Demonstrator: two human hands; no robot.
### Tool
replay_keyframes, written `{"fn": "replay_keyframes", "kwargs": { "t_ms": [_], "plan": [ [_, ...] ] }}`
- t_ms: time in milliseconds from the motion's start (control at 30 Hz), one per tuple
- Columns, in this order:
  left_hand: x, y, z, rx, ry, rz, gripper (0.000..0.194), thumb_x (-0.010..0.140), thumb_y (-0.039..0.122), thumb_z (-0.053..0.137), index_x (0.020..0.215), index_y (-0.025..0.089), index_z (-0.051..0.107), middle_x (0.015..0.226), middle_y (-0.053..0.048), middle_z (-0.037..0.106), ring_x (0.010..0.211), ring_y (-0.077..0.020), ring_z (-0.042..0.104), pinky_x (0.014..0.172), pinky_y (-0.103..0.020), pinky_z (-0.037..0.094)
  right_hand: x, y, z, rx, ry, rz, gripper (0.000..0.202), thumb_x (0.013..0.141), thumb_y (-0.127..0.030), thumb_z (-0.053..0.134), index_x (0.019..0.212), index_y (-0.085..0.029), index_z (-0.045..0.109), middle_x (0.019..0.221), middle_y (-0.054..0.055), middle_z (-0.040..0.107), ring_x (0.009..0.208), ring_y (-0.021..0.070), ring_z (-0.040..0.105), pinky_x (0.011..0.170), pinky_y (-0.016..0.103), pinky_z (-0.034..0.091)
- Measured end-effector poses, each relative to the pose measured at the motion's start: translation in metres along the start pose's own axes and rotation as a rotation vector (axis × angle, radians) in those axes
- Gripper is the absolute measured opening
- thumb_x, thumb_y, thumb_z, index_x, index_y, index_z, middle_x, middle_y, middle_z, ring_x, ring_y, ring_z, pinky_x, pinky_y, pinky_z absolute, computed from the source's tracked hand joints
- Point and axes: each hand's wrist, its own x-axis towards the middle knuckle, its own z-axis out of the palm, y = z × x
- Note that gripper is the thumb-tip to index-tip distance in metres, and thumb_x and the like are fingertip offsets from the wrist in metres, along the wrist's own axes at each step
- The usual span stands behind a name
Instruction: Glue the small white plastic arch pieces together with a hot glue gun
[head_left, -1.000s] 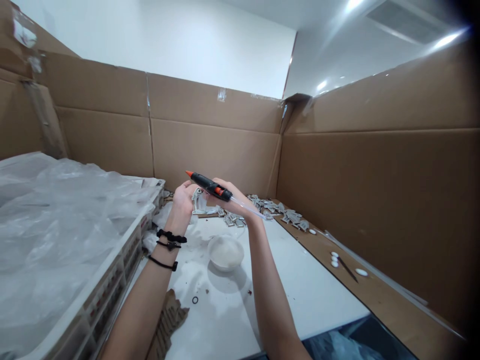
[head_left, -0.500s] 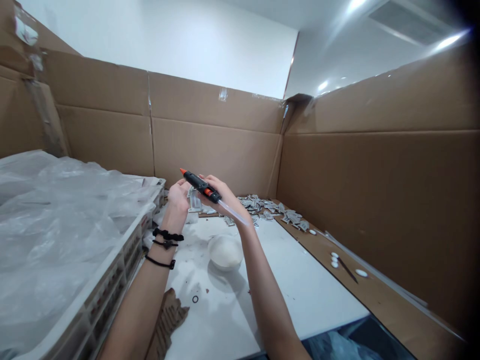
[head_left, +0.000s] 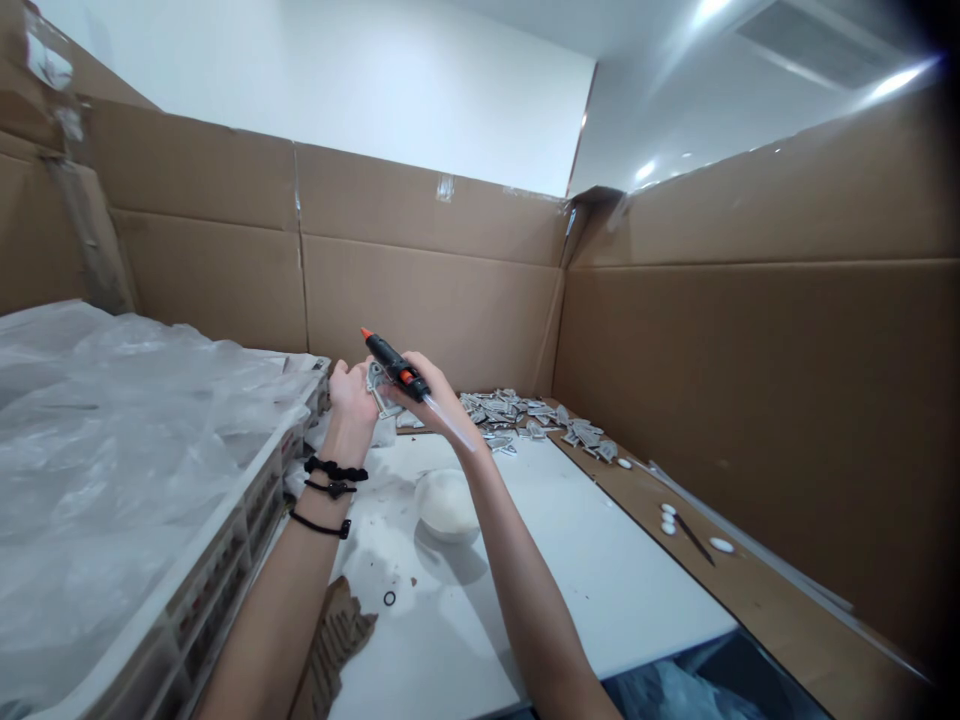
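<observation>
A black and orange hot glue gun (head_left: 396,366) is in my right hand (head_left: 429,385), its orange tip pointing up and to the left. A clear glue stick (head_left: 450,424) sticks out of its back end along my wrist. My left hand (head_left: 352,390) is raised beside it, closed on a small grey metal-looking piece (head_left: 384,396). The gun partly covers that piece, and the fingertips of both hands are mostly hidden. A white rounded bowl-like object (head_left: 447,505) sits on the white tabletop (head_left: 600,580) below my hands.
Grey pieces (head_left: 502,408) lie heaped at the back. A plastic crate (head_left: 225,560) holding clear plastic bags (head_left: 135,480) stands at left. White ovals (head_left: 721,545) and a thin dark tool (head_left: 694,540) lie on cardboard at right. Torn cardboard (head_left: 341,635) and a black ring (head_left: 389,598) are nearby.
My right hand and the glue gun have shifted slightly left, with the gun tilting more steeply. The grey piece has turned and moved a little left; my left hand moved slightly.
</observation>
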Motion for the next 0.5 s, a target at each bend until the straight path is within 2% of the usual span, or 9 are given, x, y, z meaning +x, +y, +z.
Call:
{"fn": "replay_keyframes", "kwargs": {
  "t_ms": [100, 167, 233, 367, 433, 500],
  "plan": [
    [-0.009, 0.0, 0.009, -0.118, 0.081, 0.007, 0.046, 0.092, 0.035, 0.01, 0.086, 0.017, 0.052, 0.067, -0.004, 0.054, 0.066, -0.0177, 0.056, 0.065, -0.03, 0.048, 0.0, -0.001, 0.0, 0.06, 0.014, 0.046, 0.024, 0.072, -0.037, 0.061, 0.087, -0.018, 0.055, 0.088, 0.004, 0.056, 0.081, 0.018, 0.051, 0.075, 0.028, 0.041],
    [-0.016, 0.001, 0.018, -0.205, 0.076, -0.011, 0.051, 0.092, 0.043, 0.009, 0.096, 0.017, 0.053, 0.075, -0.005, 0.058, 0.073, -0.0182, 0.059, 0.068, -0.031, 0.049, 0.001, -0.001, -0.002, 0.12, 0.031, 0.066, 0.027, 0.071, -0.038, 0.061, 0.088, -0.018, 0.056, 0.086, 0.003, 0.056, 0.08, 0.0175, 0.052, 0.072, 0.027, 0.042],
    [-0.024, 0.004, 0.027, -0.261, -0.003, -0.04, 0.06, 0.091, 0.05, 0.006, 0.1, 0.015, 0.053, 0.08, -0.008, 0.06, 0.08, -0.0202, 0.06, 0.068, -0.033, 0.05, 0.001, -0.001, -0.004, 0.161, 0.084, 0.084, 0.028, 0.071, -0.039, 0.06, 0.089, -0.018, 0.055, 0.083, 0.002, 0.057, 0.076, 0.0165, 0.052, 0.07, 0.026, 0.042],
    [-0.034, 0.006, 0.04, -0.224, -0.242, -0.098, 0.077, 0.087, 0.059, -0.002, 0.099, 0.01, 0.058, 0.088, -0.016, 0.063, 0.087, -0.0247, 0.06, 0.063, -0.035, 0.051, 0.002, 0.001, -0.008, 0.15, 0.324, 0.128, 0.032, 0.073, -0.043, 0.058, 0.089, -0.017, 0.052, 0.08, 0.002, 0.055, 0.07, 0.0146, 0.05, 0.067, 0.026, 0.043],
    [-0.036, 0.005, 0.044, -0.183, -0.28, -0.114, 0.078, 0.087, 0.06, 0.001, 0.099, 0.011, 0.059, 0.092, -0.017, 0.064, 0.089, -0.0243, 0.06, 0.062, -0.033, 0.051, 0.002, 0.003, -0.009, 0.117, 0.425, 0.122, 0.031, 0.075, -0.044, 0.055, 0.089, -0.017, 0.05, 0.08, 0.002, 0.055, 0.07, 0.0142, 0.05, 0.068, 0.026, 0.043],
    [-0.035, 0.003, 0.046, -0.141, -0.278, -0.13, 0.071, 0.088, 0.06, 0.009, 0.097, 0.012, 0.061, 0.092, -0.016, 0.064, 0.088, -0.0226, 0.061, 0.063, -0.031, 0.051, 0.002, 0.005, -0.008, 0.078, 0.472, 0.103, 0.029, 0.077, -0.043, 0.053, 0.089, -0.017, 0.049, 0.083, 0.003, 0.055, 0.072, 0.0144, 0.05, 0.07, 0.026, 0.043]
  ]
}}
